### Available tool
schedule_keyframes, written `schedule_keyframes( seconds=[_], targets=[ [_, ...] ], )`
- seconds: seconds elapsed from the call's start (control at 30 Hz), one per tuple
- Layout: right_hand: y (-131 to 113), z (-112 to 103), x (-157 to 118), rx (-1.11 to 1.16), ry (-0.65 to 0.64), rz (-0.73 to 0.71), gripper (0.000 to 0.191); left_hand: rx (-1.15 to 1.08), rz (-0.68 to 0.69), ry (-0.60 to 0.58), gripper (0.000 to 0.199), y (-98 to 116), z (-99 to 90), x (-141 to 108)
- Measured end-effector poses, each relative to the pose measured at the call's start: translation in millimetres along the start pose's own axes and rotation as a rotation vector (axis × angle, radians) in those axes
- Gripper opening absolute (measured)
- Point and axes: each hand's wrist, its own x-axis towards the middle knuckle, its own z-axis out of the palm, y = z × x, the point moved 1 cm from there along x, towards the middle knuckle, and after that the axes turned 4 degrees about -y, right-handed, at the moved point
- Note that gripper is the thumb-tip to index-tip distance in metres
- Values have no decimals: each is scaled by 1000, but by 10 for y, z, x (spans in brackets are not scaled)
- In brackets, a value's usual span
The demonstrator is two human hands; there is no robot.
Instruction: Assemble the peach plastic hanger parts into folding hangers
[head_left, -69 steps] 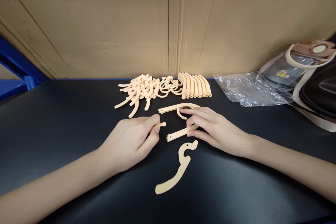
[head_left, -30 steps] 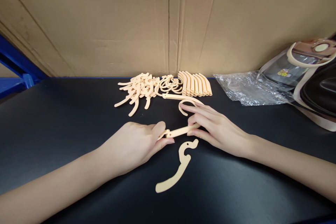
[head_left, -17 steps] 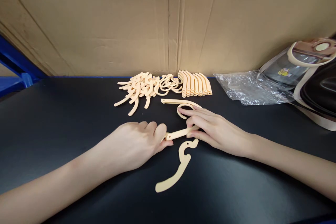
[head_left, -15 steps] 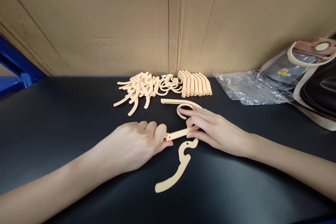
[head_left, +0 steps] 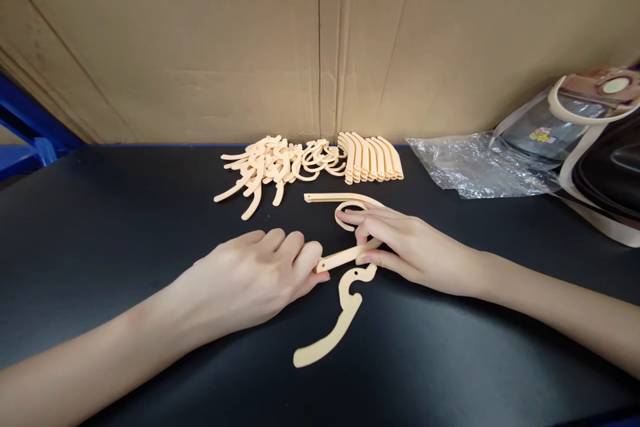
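A cream plastic hanger arm (head_left: pixel 341 258), with a small hole near its left end, spans the gap between my hands. My left hand (head_left: pixel 263 273) is closed at that left end; its curled fingers hide what else they may hold. My right hand (head_left: pixel 407 240) pinches the arm's other end between thumb and fingers. Its stretched forefinger touches a curved cream hook (head_left: pixel 338 219) on the table. Another hanger arm (head_left: pixel 330 198) lies just beyond, partly under the right fingers. In front of the hands a flat, S-shaped cream piece (head_left: pixel 330 337) rests on the black table (head_left: pixel 200 373).
At the back are a loose heap of curved pieces (head_left: pixel 260 163), several hooks (head_left: pixel 315 159) and a neat row of hanger arms (head_left: pixel 370 157). Crinkled clear plastic (head_left: pixel 450 163) and a bottle (head_left: pixel 545 127) stand right, beside a dark bag (head_left: pixel 607 167). Cardboard (head_left: pixel 225 33) walls the back.
My left hand has shifted slightly right, against the arm's end, covering the bit that showed there. The right hand keeps its pinch, and the view has tilted a little.
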Motion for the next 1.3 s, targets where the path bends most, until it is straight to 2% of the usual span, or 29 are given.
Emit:
schedule_keyframes(
  seconds=[0.3, 0.6, 0.83, 1.03, 1.1, 1.23, 1.3],
  targets=[
    [-21, 2, -6, 20, -9, -5, 6, -17, 1, 22, 32, 14, -12, 15],
    [-1, -12, -6, 101, -24, -1, 10, -94, -6, 104, 32, 28, 34, 23],
    [26, 15, -24, 156, 3, 0, 12, -270, 63, 70, 19, -35, 24, 54],
    [30, -10, -24, 285, -13, 27, 17, -212, 113, 104, 26, -46, 24, 54],
    [29, -26, -22, 271, 31, 40, 15, -196, 104, 110, 27, -44, 22, 45],
    [75, -27, -22, 107, 243, 131, 20, -177, 89, 113, 26, -41, 13, 26],
    [113, -4, -19, 43, 248, 203, 24, -172, 90, 121, 25, -38, 8, 20]
  ],
)
